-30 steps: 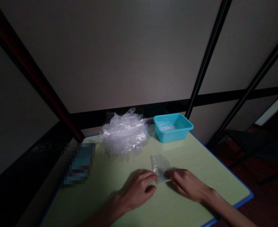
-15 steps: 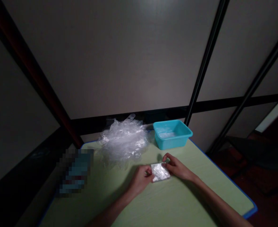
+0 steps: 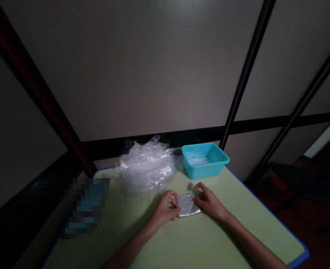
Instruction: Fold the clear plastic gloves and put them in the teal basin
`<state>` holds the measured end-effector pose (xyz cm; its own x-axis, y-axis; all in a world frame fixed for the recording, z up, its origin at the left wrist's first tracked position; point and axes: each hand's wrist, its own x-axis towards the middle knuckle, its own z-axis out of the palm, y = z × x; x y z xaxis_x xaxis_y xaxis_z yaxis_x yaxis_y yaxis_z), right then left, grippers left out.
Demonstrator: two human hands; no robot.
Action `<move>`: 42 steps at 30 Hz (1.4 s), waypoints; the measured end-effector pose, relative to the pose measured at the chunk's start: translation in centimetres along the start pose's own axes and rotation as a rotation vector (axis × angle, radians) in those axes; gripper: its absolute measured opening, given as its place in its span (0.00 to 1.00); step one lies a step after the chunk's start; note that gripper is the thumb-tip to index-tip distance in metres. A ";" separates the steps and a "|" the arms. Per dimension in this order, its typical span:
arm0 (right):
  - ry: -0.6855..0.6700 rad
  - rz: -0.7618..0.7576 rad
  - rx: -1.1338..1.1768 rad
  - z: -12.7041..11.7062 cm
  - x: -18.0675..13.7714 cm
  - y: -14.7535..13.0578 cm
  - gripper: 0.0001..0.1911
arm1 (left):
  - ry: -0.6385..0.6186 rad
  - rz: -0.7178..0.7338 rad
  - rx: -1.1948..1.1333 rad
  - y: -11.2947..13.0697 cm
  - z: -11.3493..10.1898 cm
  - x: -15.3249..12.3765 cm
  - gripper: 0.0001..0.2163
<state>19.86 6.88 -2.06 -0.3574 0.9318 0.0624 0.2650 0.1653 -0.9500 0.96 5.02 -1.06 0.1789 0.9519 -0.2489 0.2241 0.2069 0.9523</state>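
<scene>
A small, flat, folded square of clear plastic film lies low over the table between my two hands, shiny along its near edge. My left hand pinches its left edge between thumb and fingers. At the opposite side, my right hand has its thumb and fingertips closed on the right edge, with the index finger curled up above. Beyond the left hand sits a loose heap of crumpled clear plastic gloves. Just past the right hand stands a turquoise plastic basin with some whitish, see-through material inside.
The pale green table has a blue edge. A pixelated bluish item lies at its left side. Grey panelled doors with dark frames rise behind the table. A dark chair is off to the right.
My left hand has shifted slightly left and its fingers have spread a little along the packet's edge. The film looks flatter and less bright. The right hand has barely moved.
</scene>
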 end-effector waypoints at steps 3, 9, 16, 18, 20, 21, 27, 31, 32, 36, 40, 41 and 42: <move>0.052 -0.014 -0.045 -0.1 -0.1 -0.2 0.11 | 0.011 0.006 -0.011 -0.1 0.1 -0.1 0.20; 0.157 -0.160 -0.308 -0.6 -1.7 -2.2 0.10 | 0.036 0.012 -0.023 -0.3 0.2 0.0 0.25; -0.281 -0.441 -0.902 1.0 -3.1 -2.3 0.37 | 0.037 -0.002 -0.018 0.0 0.2 0.0 0.27; -0.309 -0.444 -0.958 1.3 -3.1 -1.9 0.38 | 0.031 -0.007 -0.008 0.0 0.2 0.0 0.27; -0.302 -0.439 -0.978 1.4 -3.1 -1.5 0.38 | 0.021 -0.009 0.008 -0.1 0.1 0.1 0.26; -0.296 -0.436 -0.981 1.4 -3.2 -1.5 0.38 | 0.017 -0.008 0.017 -0.2 0.1 0.1 0.26; -0.297 -0.409 -0.981 1.3 -3.2 -1.7 0.38 | 0.030 0.083 0.116 -0.5 -0.2 -0.1 0.18; -0.291 -0.395 -0.978 1.0 -3.0 -1.9 0.39 | 0.109 0.237 0.222 -0.3 -0.6 -1.2 0.12; -0.276 -0.396 -0.976 0.9 -3.0 -1.9 0.39 | 0.117 0.288 0.257 -0.2 -0.7 -1.6 0.12; -0.236 -0.411 -0.985 0.9 -3.1 -1.9 0.37 | 0.044 0.611 0.673 -0.2 -0.4 -3.0 0.19; -0.239 -0.408 -1.003 1.3 -3.3 -1.8 0.32 | 0.009 0.791 1.106 -0.6 0.2 -3.4 0.25; -0.235 -0.405 -1.006 1.4 -3.4 -1.7 0.31 | 0.009 0.795 1.164 -0.7 0.4 -3.5 0.24; -0.230 -0.401 -1.010 1.5 -3.4 -1.6 0.31 | 0.010 0.791 1.210 -0.8 0.5 -3.5 0.24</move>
<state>19.29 2.96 -1.17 -0.7107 0.6870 0.1514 0.6634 0.7262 -0.1806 0.60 1.42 -1.06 0.6321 0.7268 0.2686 0.7307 -0.6745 0.1056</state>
